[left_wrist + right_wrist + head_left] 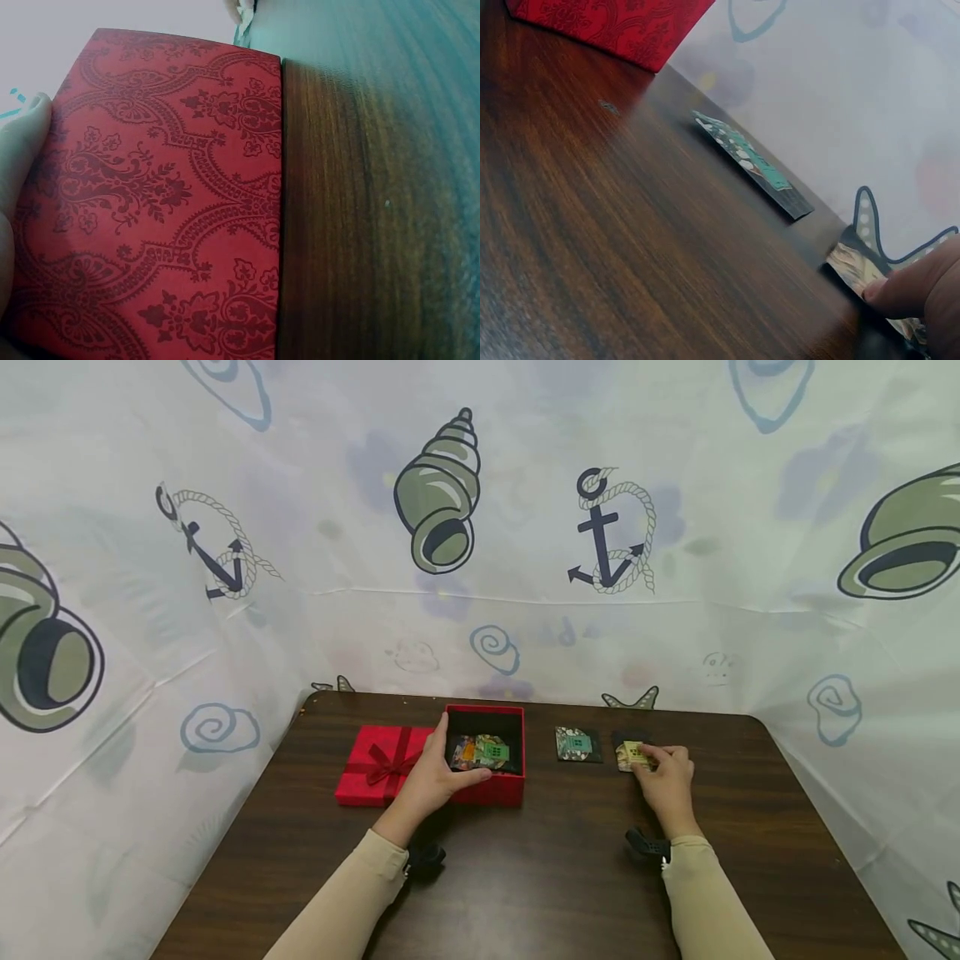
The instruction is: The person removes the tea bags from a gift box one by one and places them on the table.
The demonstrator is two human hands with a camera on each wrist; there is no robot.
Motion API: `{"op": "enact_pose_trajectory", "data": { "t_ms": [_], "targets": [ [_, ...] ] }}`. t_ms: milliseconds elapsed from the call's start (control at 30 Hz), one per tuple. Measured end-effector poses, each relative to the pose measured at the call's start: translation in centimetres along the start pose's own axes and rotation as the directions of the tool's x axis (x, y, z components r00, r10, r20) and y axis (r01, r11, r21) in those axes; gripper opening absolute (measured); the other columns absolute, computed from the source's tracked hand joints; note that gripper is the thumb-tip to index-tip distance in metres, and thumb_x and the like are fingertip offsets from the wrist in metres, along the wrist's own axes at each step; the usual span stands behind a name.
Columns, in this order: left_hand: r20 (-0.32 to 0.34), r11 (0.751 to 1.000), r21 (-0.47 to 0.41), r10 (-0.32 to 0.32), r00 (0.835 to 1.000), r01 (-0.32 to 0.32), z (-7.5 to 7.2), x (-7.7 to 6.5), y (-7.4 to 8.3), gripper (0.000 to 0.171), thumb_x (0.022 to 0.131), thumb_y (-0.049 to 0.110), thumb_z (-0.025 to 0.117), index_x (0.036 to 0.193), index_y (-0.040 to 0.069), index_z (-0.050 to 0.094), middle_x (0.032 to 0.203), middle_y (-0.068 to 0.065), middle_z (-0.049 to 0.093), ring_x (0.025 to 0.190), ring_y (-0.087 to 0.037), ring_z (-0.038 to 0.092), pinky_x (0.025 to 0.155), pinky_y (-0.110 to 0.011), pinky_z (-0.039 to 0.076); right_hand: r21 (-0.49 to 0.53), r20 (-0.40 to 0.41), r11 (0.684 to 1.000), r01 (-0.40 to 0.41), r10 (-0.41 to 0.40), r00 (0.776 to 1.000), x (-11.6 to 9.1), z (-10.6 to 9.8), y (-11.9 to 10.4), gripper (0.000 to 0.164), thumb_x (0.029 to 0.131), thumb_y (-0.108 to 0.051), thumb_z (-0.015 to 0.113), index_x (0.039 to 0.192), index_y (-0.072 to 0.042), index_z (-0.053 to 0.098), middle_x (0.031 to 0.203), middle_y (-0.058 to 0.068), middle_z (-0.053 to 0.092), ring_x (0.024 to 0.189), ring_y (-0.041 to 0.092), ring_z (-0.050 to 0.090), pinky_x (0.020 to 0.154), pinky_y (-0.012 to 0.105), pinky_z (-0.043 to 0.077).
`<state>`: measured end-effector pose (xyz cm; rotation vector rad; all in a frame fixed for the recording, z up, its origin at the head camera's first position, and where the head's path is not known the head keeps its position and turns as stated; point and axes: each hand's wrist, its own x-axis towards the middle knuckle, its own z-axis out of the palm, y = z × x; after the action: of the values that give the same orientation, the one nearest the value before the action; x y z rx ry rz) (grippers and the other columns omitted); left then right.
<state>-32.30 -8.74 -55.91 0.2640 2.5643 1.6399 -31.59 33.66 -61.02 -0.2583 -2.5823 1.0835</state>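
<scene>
An uncovered red gift box [502, 791] with a dark inside stands near the table's back edge. My left hand [435, 770] holds its front left corner, fingers along the left wall and thumb across the front rim. Inside lie small flat packets, one with an orange patch [467, 752] and one with a green label [495, 752]. My right hand [667, 779] pinches the edge of a flat packet with a yellow label [632, 755], low over the table; the thumb [889, 294] lies on its face. Left of it, a packet with a teal label [577, 744] lies flat.
The red lid [367, 766] with its ribbon bow lies left of the box, partly behind my left hand. The dark wooden table [540, 877] ends at the back against a white patterned cloth [525, 635]. A dark strap device sits on each wrist.
</scene>
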Motion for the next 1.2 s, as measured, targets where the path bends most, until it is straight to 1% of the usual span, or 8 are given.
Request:
{"op": "enact_pose_trajectory", "data": {
  "t_ms": [167,300,433,533,700,900,1067,1200],
  "targets": [
    [0.007,1.000,-0.003,0.013,1.000,-0.013,-0.03,0.12,-0.29,0.137,0.080,0.055,0.094,0.177,0.029,0.002,0.167,-0.015,0.035,0.150,-0.043,0.043,0.119,-0.067,0.047,-0.014,-0.004,1.000,0.020,-0.021,1.000,-0.19,0.09,0.04,0.026,0.101,-0.008,0.075,0.125,0.002,0.078,0.125,0.027,0.056,0.121,0.047,0.044,0.102,0.058,0.034],
    [0.004,1.000,0.003,0.017,1.000,-0.017,-0.02,0.11,-0.38,0.138,0.079,0.056,0.095,0.177,0.030,0.002,0.169,-0.015,0.033,0.152,-0.043,0.042,0.120,-0.068,0.045,-0.002,-0.012,1.000,0.014,-0.014,1.000,-0.19,0.13,0.06,0.029,0.102,-0.011,0.075,0.128,0.002,0.077,0.131,0.028,0.056,0.126,0.049,0.044,0.106,0.061,0.036],
    [0.007,1.000,0.013,0.019,1.000,-0.019,0.02,0.12,-0.48,0.138,0.079,0.057,0.095,0.177,0.030,0.001,0.173,-0.017,0.029,0.154,-0.044,0.041,0.120,-0.069,0.044,-0.009,-0.011,1.000,-0.012,0.012,1.000,-0.20,0.18,0.09,0.032,0.103,-0.016,0.075,0.131,0.001,0.076,0.138,0.029,0.054,0.132,0.052,0.041,0.111,0.069,0.030],
    [0.009,1.000,0.020,0.024,1.000,-0.024,0.00,0.13,-0.55,0.138,0.080,0.057,0.094,0.177,0.028,0.001,0.175,-0.017,0.026,0.155,-0.044,0.040,0.121,-0.069,0.044,-0.017,-0.011,0.999,-0.027,0.027,1.000,-0.19,0.20,0.12,0.033,0.103,-0.017,0.075,0.132,-0.001,0.075,0.141,0.029,0.053,0.134,0.053,0.040,0.112,0.072,0.026],
    [0.005,0.999,0.021,0.027,1.000,-0.027,-0.19,0.02,-0.47,0.138,0.079,0.057,0.095,0.178,0.026,0.002,0.177,-0.018,0.025,0.157,-0.045,0.038,0.122,-0.070,0.041,-0.005,-0.022,1.000,-0.015,0.015,1.000,-0.18,0.30,0.16,0.031,0.103,-0.015,0.075,0.131,-0.001,0.076,0.140,0.029,0.053,0.132,0.053,0.040,0.112,0.072,0.026],
    [0.011,0.999,0.021,0.034,0.999,-0.034,-0.39,-0.02,-0.56,0.136,0.082,0.055,0.093,0.178,0.023,0.002,0.178,-0.019,0.022,0.160,-0.045,0.034,0.124,-0.072,0.038,0.029,-0.058,1.000,0.006,-0.004,0.998,-0.47,0.44,0.05,0.028,0.101,-0.012,0.076,0.127,-0.001,0.077,0.137,0.030,0.052,0.131,0.053,0.039,0.111,0.072,0.025],
    [0.017,0.999,0.004,0.042,0.999,-0.042,-0.47,-0.08,-0.69,0.137,0.081,0.056,0.094,0.178,0.024,0.003,0.175,-0.019,0.027,0.155,-0.043,0.039,0.122,-0.069,0.043,0.079,-0.092,0.997,-0.006,0.013,0.996,-0.79,0.42,-0.09,0.025,0.101,-0.012,0.075,0.123,0.000,0.078,0.136,0.030,0.051,0.131,0.053,0.038,0.111,0.071,0.024],
    [0.017,0.999,0.001,0.048,0.999,-0.048,-0.50,-0.14,-0.72,0.137,0.079,0.056,0.095,0.178,0.025,0.004,0.172,-0.019,0.031,0.151,-0.042,0.042,0.120,-0.067,0.046,0.119,-0.128,0.993,-0.014,0.030,0.991,-1.02,0.42,-0.10,0.020,0.104,-0.013,0.072,0.118,0.000,0.077,0.134,0.029,0.051,0.130,0.051,0.038,0.110,0.069,0.025]
  ]
}}
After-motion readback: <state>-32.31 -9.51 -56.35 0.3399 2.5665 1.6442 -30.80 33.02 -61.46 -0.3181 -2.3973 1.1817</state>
